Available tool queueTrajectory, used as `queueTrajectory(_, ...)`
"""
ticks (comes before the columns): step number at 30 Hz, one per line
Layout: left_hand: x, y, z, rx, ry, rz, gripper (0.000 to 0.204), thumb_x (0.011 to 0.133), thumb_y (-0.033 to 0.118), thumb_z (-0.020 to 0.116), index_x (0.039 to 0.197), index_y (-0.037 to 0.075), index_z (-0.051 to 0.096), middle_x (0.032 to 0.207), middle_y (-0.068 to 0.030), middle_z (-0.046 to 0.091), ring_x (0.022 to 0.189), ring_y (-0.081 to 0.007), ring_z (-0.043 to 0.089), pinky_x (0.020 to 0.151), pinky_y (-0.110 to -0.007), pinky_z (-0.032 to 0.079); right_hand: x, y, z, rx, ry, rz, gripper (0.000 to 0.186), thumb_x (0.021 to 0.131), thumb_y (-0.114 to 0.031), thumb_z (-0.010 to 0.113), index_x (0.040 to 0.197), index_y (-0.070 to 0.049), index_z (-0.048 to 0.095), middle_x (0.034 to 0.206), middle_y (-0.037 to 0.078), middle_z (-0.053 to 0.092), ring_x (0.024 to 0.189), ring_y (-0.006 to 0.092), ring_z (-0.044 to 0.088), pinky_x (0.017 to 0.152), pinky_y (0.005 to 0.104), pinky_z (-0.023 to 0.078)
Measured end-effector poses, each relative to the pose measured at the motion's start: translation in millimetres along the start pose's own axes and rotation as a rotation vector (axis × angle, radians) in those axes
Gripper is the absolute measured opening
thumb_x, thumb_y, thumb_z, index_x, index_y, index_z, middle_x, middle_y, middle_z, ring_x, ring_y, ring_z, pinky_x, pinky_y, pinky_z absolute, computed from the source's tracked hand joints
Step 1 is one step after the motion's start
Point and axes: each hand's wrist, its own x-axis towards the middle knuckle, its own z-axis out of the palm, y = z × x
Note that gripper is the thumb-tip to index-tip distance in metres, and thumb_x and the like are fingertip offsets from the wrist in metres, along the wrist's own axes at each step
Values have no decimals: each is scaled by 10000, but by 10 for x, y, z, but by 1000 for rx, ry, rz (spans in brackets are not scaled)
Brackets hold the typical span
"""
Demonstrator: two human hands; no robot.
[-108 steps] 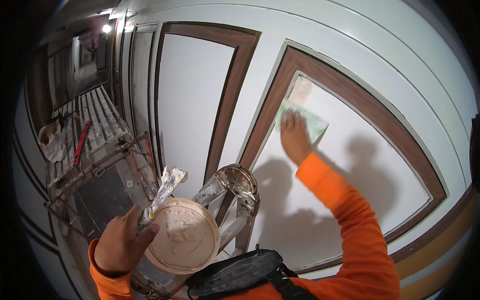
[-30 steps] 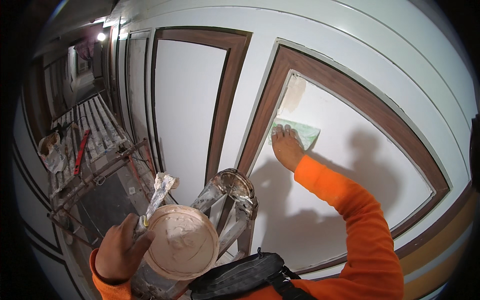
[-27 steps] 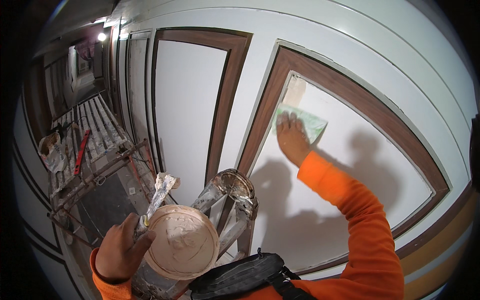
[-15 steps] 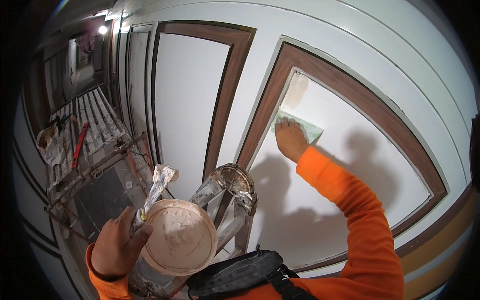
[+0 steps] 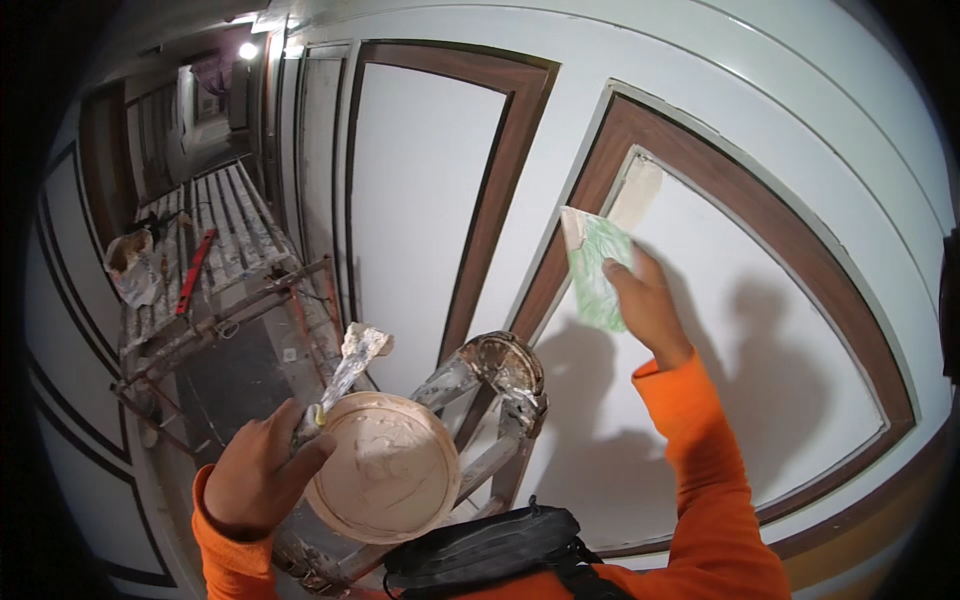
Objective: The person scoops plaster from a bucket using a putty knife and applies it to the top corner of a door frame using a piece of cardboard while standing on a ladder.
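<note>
My right hand (image 5: pixel 648 305) grips a flat green spreader (image 5: pixel 600 275), held up in front of the white wall panel (image 5: pixel 720 350) near its upper left corner. Pinkish putty coats the spreader's upper left edge. A beige putty patch (image 5: pixel 637 195) shows on the panel in that corner, inside the brown frame (image 5: pixel 680 145). My left hand (image 5: pixel 262 470) is closed round a putty knife (image 5: pixel 345 375), its blade pointing up and caked with putty. Right beside that hand is a round tub of beige putty (image 5: pixel 385 465); whether the fingers also hold its rim is hidden.
A paint-spattered stepladder (image 5: pixel 500 380) stands between me and the wall. At left is a scaffold with a slatted platform (image 5: pixel 225 215), carrying a red level (image 5: pixel 196 270) and a stained white bag (image 5: pixel 135 270). A black bag (image 5: pixel 490 550) hangs at my front.
My right hand has come off the panel and turned, so the spreader's broad face and puttied edge now show. My left hand keeps the putty knife beside the tub. The view has shifted slightly.
</note>
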Motion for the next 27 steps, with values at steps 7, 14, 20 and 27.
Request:
queueTrajectory(7, 93, 61, 7, -24, 95, 89, 322, 956, 280, 585, 951, -37, 525, 664, -148, 503, 575, -254, 489, 582, -382, 405, -246, -17, -182, 1010, -114, 203, 400, 909, -43, 512, 1285, 92, 535, 1182, 173, 651, 1061, 246, 664, 945, 368, 532)
queueTrajectory(14, 520, 479, 8, -175, -26, 187, 326, 987, 293, 524, 1002, -32, 523, 705, -127, 521, 608, -238, 499, 592, -383, 410, -464, -30, -153, 1006, -39, 112, 429, 922, -78, 526, 1315, 92, 517, 1227, 164, 635, 1076, 228, 647, 964, 350, 505)
queueTrajectory(20, 651, 783, 247, -248, -83, 337, 429, 1039, 417, 452, 996, -8, 495, 639, -140, 490, 557, -258, 494, 582, -395, 416, -677, -73, 115, 796, 237, -173, 398, 1019, -217, 554, 1314, 51, 558, 1223, 99, 632, 1088, 146, 576, 972, 291, 447)
queueTrajectory(27, 605, 933, 417, -617, -220, 325, 416, 1070, 416, 374, 1071, 23, 510, 782, -24, 529, 625, -86, 464, 574, -256, 405, -730, -300, 542, 833, 311, -259, 372, 1034, -191, 510, 1321, 43, 537, 1196, 112, 633, 1077, 160, 589, 951, 306, 468)
